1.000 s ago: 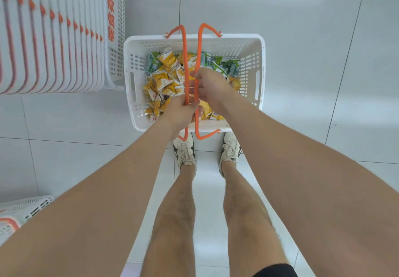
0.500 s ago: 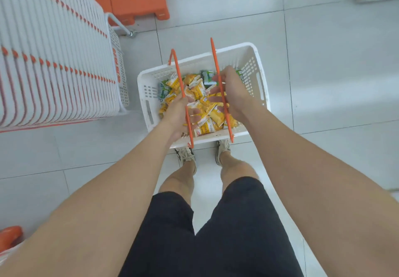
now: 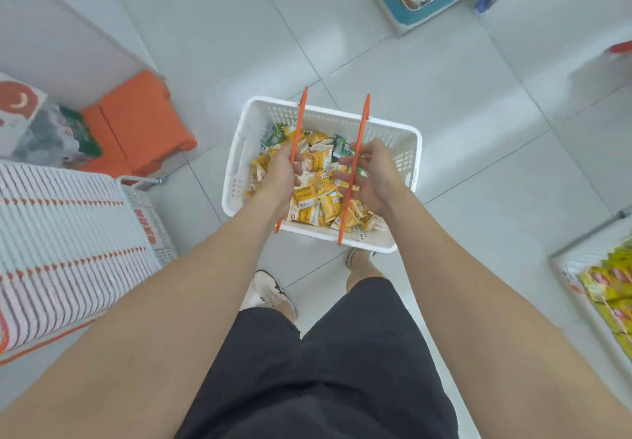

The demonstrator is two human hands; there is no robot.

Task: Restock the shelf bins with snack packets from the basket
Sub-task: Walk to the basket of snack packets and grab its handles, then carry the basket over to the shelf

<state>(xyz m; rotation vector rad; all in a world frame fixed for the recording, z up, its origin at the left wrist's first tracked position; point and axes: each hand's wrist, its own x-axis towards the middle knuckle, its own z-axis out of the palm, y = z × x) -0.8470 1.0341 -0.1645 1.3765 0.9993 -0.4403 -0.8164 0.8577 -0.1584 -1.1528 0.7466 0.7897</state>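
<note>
While the packets [image 3: 319, 199], mostly yellow with a few green, lie heaped loose in the basket [image 3: 239, 165], none has yet gone to a shelf. The basket seems to hang off the floor [image 3: 444, 96] in front of the person's knees, its near rim covering part of one shoe. The left hand [image 3: 278, 178] grips the left handle [image 3: 300, 113], curled round it so the bar vanishes into the fist. The right hand [image 3: 379, 178] is looser: its fingers [image 3: 343, 162] are spread and only lightly bent beneath the right handle [image 3: 364, 120], which crosses them without being wrapped.

I judge the step in hand to be carrying the basket toward the shelving, not picking yet.

Further out, a bin [image 3: 564, 267] of yellow packets sits at the right edge, well apart from the basket, and a blue bin [image 3: 393, 4] of pale packets lies ahead to the right. A stack of baskets [image 3: 68, 233] stands on the left, with orange crates [image 3: 136, 120] behind it.

The next move calls for a firmer hold on the right handle, or setting the basket down near a bin, so one hand is free. Matching packets to the right bin will need a closer look, since the bins are blurred.
</note>
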